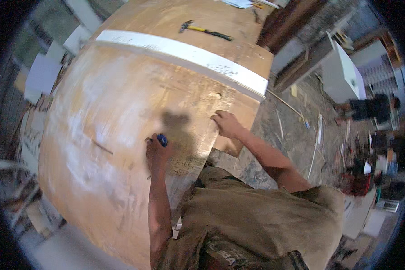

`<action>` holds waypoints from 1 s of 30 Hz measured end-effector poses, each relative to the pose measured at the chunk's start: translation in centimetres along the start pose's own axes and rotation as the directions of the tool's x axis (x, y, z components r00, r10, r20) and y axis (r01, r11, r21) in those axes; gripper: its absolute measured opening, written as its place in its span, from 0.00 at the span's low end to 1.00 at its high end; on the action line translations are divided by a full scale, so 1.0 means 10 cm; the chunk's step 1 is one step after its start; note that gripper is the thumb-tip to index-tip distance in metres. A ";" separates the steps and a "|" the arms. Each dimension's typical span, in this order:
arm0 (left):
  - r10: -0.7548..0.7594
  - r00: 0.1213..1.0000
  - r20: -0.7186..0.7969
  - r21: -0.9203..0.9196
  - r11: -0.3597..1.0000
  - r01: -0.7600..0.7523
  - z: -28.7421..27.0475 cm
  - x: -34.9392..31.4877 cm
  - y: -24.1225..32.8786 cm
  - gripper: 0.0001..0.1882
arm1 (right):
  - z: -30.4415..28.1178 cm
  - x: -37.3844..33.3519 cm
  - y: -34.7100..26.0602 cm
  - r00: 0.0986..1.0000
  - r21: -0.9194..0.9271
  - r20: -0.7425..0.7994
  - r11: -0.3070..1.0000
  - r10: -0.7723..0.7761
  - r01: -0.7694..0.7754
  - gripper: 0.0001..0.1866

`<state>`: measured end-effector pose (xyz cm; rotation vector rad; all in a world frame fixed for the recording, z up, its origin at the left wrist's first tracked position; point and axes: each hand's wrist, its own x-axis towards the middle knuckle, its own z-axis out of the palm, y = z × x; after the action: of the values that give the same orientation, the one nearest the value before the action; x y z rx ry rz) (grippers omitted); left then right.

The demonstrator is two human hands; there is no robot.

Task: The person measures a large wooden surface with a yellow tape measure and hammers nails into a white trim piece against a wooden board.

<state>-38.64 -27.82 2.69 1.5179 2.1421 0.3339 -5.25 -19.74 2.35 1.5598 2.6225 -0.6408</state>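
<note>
My left hand [155, 155] is closed around a small blue object [162, 140], too little of which shows to name. It is low over a large, whitish-smeared wooden board [121, 81]. My right hand [227, 123] is at the board's right edge, with its fingers bent and close together. Whether it pinches the edge or some small thing there is hidden. Beyond both hands, a long white strip [180, 54] lies across the board. A claw hammer [206, 31] with a yellow and black handle rests past the strip.
A thin brown stick [102, 146] lies on the board left of my left hand. Wood scraps and a long stick [284, 102] litter the floor at right. A white cabinet-like box [342, 74] stands there, and another person [374, 109] is farther right.
</note>
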 end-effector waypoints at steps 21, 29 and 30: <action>-0.008 0.998 0.061 -0.446 0.894 0.035 0.04 -1.67 -1.25 0.40 | 1.02 0.21 -2.59 0.766 0.645 0.575 0.735 -0.287 -0.209 0.13; -0.321 0.944 0.079 -0.331 0.884 0.328 -0.97 -2.02 -2.50 0.17 | 0.70 1.40 -2.09 0.957 0.910 0.182 0.407 -0.228 -0.076 0.08; -0.374 0.927 0.035 -0.291 0.883 0.368 -1.09 -2.03 -2.64 0.16 | 0.62 1.71 -1.90 0.968 0.877 0.246 0.435 -0.045 -0.203 0.06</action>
<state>-60.46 -55.11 4.73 0.9185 2.2248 0.5060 -31.02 -15.54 -0.87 1.5344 1.9872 -2.3467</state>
